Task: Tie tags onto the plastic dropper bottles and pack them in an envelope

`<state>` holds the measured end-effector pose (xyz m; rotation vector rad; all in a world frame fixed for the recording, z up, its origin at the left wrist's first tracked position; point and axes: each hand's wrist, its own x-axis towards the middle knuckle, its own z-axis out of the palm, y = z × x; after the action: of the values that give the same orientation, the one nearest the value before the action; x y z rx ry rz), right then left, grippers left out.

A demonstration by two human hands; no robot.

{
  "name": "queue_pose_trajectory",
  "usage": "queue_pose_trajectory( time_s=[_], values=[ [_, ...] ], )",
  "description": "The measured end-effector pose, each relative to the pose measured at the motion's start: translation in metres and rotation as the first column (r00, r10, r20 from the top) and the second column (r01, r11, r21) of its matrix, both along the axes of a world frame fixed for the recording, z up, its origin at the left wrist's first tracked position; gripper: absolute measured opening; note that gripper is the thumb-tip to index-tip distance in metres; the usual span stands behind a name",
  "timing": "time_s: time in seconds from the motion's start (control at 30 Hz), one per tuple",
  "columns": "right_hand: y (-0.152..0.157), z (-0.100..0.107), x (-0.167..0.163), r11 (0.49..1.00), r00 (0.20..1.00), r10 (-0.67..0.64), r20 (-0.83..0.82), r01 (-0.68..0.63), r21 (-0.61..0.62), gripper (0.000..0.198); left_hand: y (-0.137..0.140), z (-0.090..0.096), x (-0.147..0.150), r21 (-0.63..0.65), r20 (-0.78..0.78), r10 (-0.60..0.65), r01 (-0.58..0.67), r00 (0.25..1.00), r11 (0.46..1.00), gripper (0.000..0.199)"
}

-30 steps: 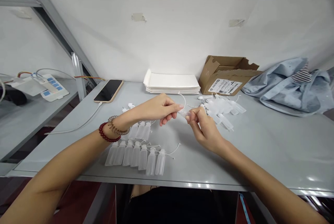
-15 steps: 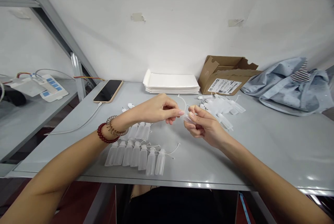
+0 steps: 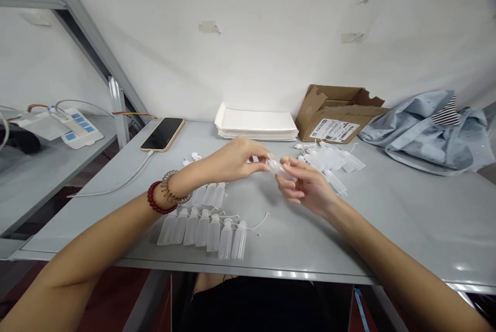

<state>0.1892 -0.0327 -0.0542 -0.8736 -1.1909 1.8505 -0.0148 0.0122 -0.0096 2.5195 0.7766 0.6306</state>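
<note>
A small translucent plastic bottle [image 3: 281, 170] is held above the table between my two hands, its neck tilted up to the left. My right hand [image 3: 308, 186] grips the body with thumb and fingers. At the neck end, my left hand [image 3: 242, 160] pinches with thumb and forefinger; the small cap strap there is mostly hidden. Nearer to me, several matching bottles [image 3: 202, 227] lie in a row with thin strap caps at their necks. More bottles [image 3: 214, 195] lie behind them, partly covered by my left wrist. To the right, beyond my right hand, is a loose pile of bottles [image 3: 329, 159].
White flat sheets or envelopes [image 3: 258, 124] are stacked against the wall. Beside them stand an open cardboard box [image 3: 335, 120] and a light-blue cloth bag [image 3: 422, 130]. On the left a phone [image 3: 163, 135] lies with its white cable [image 3: 127, 183] trailing across the grey table [image 3: 294, 249].
My left hand has moved slightly right and its fingertips have reached the bottle's neck. The strap that stuck up from it has come down. The bottle now shows more fully in my right hand.
</note>
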Motion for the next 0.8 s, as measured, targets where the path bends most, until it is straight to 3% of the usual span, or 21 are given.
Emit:
queue_pose_trajectory(
  time_s=[0.03,0.07,0.1,0.17,0.23,0.3,0.4,0.53,0.6,0.67,0.73,0.8],
  values=[
    [0.003,-0.001,0.003,0.986,0.989,-0.120,0.081,0.109,0.128,0.023,0.001,0.000,0.000,0.013,0.010,0.049,-0.049,0.999,0.999,0.025],
    [0.007,-0.001,0.007,0.933,0.946,-0.276,0.171,0.222,0.282,0.024,0.002,0.002,-0.001,0.016,0.023,0.105,-0.105,0.994,0.994,0.028],
    [0.012,-0.002,0.013,0.840,0.857,-0.448,0.256,0.305,0.448,0.024,0.004,0.003,-0.002,0.008,0.035,0.166,-0.166,0.986,0.986,0.028],
    [0.023,-0.003,0.029,0.613,0.535,-0.745,0.399,0.312,0.726,0.021,0.006,0.009,-0.005,-0.012,0.047,0.274,-0.274,0.961,0.962,0.023],
    [0.035,-0.004,0.048,0.515,0.180,-0.854,0.488,0.160,0.842,0.014,0.008,0.017,-0.008,-0.001,0.030,0.351,-0.351,0.936,0.937,0.022],
    [0.044,-0.004,0.064,0.515,-0.085,-0.852,0.517,0.047,0.856,0.009,0.011,0.024,-0.014,0.031,-0.021,0.405,-0.404,0.914,0.914,0.024],
    [0.051,-0.005,0.079,0.590,-0.282,-0.779,0.560,-0.029,0.807,0.014,0.018,0.031,-0.026,0.082,-0.226,0.412,-0.405,0.882,0.911,0.024],
    [0.051,-0.008,0.081,0.690,-0.341,-0.681,0.648,-0.001,0.724,0.022,0.030,0.034,-0.045,0.102,-0.568,0.381,-0.397,0.729,0.912,0.015],
    [0.049,-0.008,0.078,0.675,-0.371,-0.687,0.624,-0.009,0.738,0.024,0.037,0.033,-0.054,0.104,-0.685,0.379,-0.432,0.622,0.896,0.010],
    [0.046,-0.007,0.071,0.602,-0.365,-0.755,0.545,-0.053,0.797,0.023,0.045,0.031,-0.060,0.095,-0.751,0.375,-0.473,0.544,0.876,0.012],
    [0.040,-0.005,0.061,0.502,-0.220,-0.854,0.471,-0.113,0.858,0.019,0.053,0.025,-0.067,0.077,-0.764,0.376,-0.504,0.524,0.860,0.015],
    [0.030,-0.003,0.045,0.436,0.071,-0.890,0.450,-0.151,0.887,0.013,0.061,0.017,-0.073,0.050,-0.729,0.381,-0.511,0.569,0.858,0.009]
  ],
)
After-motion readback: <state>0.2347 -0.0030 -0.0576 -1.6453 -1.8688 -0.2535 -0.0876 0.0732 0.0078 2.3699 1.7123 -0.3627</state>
